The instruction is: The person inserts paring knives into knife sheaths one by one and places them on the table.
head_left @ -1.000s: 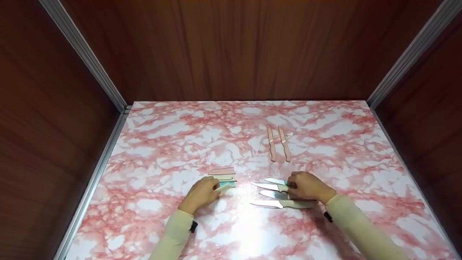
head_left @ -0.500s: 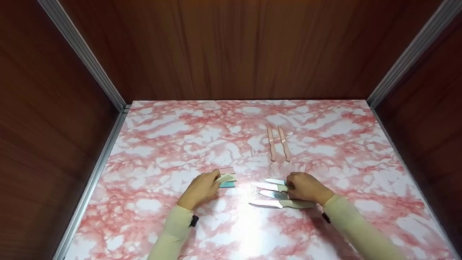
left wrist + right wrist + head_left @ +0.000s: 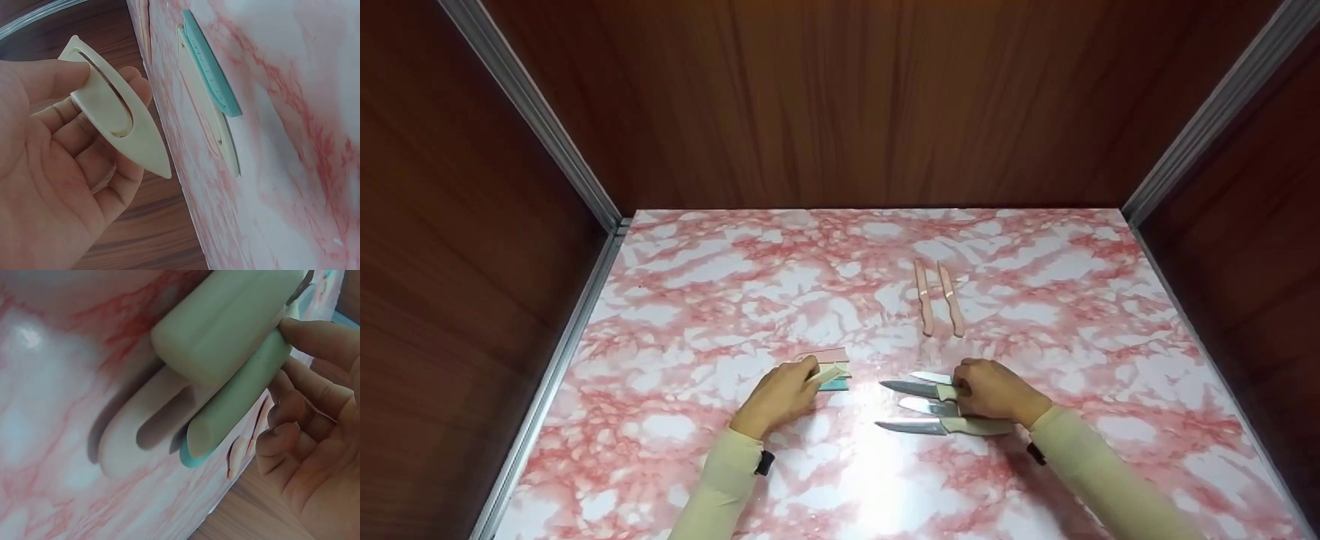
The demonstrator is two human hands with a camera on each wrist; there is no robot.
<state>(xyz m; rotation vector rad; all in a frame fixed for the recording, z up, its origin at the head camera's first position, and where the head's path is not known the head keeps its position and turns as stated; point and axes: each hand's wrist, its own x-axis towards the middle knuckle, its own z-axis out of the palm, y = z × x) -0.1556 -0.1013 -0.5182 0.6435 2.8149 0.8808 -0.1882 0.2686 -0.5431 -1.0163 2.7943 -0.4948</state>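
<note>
My left hand pinches a cream knife sheath between thumb and fingers, its pointed end away from the palm. It hovers over several sheaths on the table: a teal sheath, a cream sheath and a pink sheath. On the right, my right hand pinches the cream handle of a knife with its blade pointing left. Beside it lie a small blade, another blade whose handle my hand hides, and a larger cream-handled knife nearest me.
Two pink-handled knives lie side by side farther back on the marbled table, pointing away. Brown wood-grain panels with metal corner rails enclose the back and sides.
My left hand has lifted the cream sheath slightly farther back over the other sheaths. My right hand shifts slightly left; the blades of the gripped knife and the nearest knife now look grey, not bright.
</note>
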